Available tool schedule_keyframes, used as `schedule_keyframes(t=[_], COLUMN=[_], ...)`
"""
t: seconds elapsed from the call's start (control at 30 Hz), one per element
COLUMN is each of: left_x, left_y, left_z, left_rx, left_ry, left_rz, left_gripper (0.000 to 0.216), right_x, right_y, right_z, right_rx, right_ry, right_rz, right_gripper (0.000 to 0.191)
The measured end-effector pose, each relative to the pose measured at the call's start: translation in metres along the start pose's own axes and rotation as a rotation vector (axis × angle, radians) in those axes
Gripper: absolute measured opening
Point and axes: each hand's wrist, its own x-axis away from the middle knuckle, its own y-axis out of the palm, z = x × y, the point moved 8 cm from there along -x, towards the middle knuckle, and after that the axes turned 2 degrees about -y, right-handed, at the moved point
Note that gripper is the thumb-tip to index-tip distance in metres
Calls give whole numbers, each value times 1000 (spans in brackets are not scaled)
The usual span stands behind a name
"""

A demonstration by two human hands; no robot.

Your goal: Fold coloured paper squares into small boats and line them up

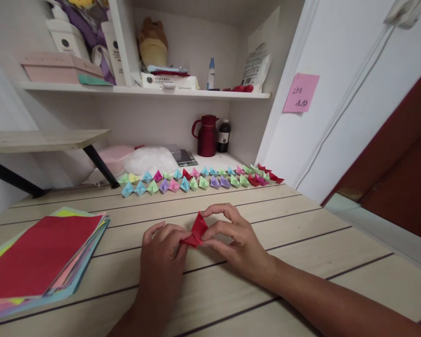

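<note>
Between my two hands is a small piece of folded red paper (198, 228), with one pointed corner standing up. My left hand (164, 248) pinches its lower left side between thumb and fingers. On the other side, my right hand (236, 241) grips the right edge with the thumb and a finger, and its index finger reaches near the top point. Fingertips cover part of the folds. Behind the hands, small folded paper boats (185, 184) in many colours stand in two rows along the back of the table.
A stack of coloured paper (45, 252), red on top, lies at the left of the slatted wooden table (301, 290). A small raised shelf (45, 140) stands at the back left. Behind the boats are a plastic bag (150, 160), a red jug (207, 135) and a dark bottle (223, 136).
</note>
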Motion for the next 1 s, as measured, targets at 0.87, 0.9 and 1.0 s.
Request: schedule_keyframes(t=[0.87,0.9,1.0], left_x=[4,4,6], left_y=[27,28,31], left_z=[-27,-26,-25], left_rx=[438,427,368], left_ry=[-382,-379,-368], left_rz=[-176,-190,-240], left_gripper=[12,13,13], right_x=[6,6,8], right_y=[19,20,22], right_z=[28,26,29], right_rx=[-240,-227,-212], right_ry=[311,301,333], right_rz=[-113,-125,-145], right_gripper=[11,10,6])
